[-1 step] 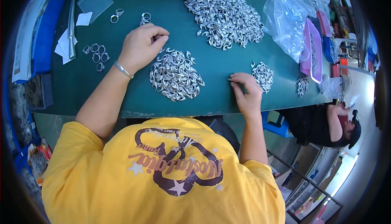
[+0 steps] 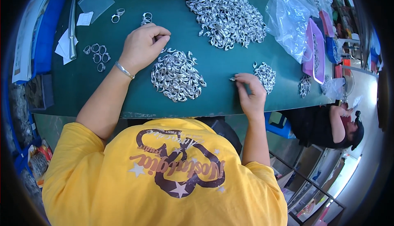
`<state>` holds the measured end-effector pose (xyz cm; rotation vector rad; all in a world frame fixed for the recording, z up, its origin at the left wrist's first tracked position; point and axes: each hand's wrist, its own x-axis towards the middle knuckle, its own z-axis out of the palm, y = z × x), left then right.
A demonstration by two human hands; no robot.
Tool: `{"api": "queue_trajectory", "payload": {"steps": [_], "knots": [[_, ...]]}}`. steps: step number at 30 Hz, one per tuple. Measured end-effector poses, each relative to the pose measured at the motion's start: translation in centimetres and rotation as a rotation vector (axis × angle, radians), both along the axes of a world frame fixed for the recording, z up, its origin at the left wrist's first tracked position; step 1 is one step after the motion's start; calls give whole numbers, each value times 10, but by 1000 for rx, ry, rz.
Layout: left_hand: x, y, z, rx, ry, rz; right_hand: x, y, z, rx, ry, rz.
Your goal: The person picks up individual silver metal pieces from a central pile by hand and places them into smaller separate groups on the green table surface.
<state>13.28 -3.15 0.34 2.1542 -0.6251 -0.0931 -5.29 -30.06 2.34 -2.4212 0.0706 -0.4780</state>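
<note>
My left hand [image 2: 144, 45] is closed over the green tabletop, thumb against the bent fingers; whatever it holds is hidden. Silver rings [image 2: 146, 18] lie just beyond its knuckles. Between my two hands is a heap of small curved silver metal pieces [image 2: 177, 76], close to the left fingertips. My right hand [image 2: 252, 92] is low over the table, its thumb and fingers pinched at a small silver piece [image 2: 232, 79]. Beside its knuckles is a smaller pile of the same curved pieces [image 2: 266, 78].
A large heap of curved pieces [image 2: 225, 16] spreads at the far middle. Loose rings [image 2: 97, 56] and a metal rod [image 2: 72, 29] lie left. Right are plastic bags [image 2: 289, 25] and a purple tray [image 2: 308, 53]. Another person [image 2: 328, 125] sits beyond the right edge.
My right hand has shifted slightly to the right, so more of the small silver piece shows at its fingertips. My left hand stays in place.
</note>
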Motion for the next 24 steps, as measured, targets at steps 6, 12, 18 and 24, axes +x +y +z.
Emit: {"api": "queue_trajectory", "payload": {"steps": [6,12,18,24], "knots": [[0,0,0,13,4,-2,10,14,6,-169,80,24],[0,-2,0,1,6,0,9,25,2,275,168,-239],[0,0,1,9,14,4,3,-2,3,-93,118,-274],[1,-1,0,6,14,-10,8,4,-1,-216,19,-12]]}}
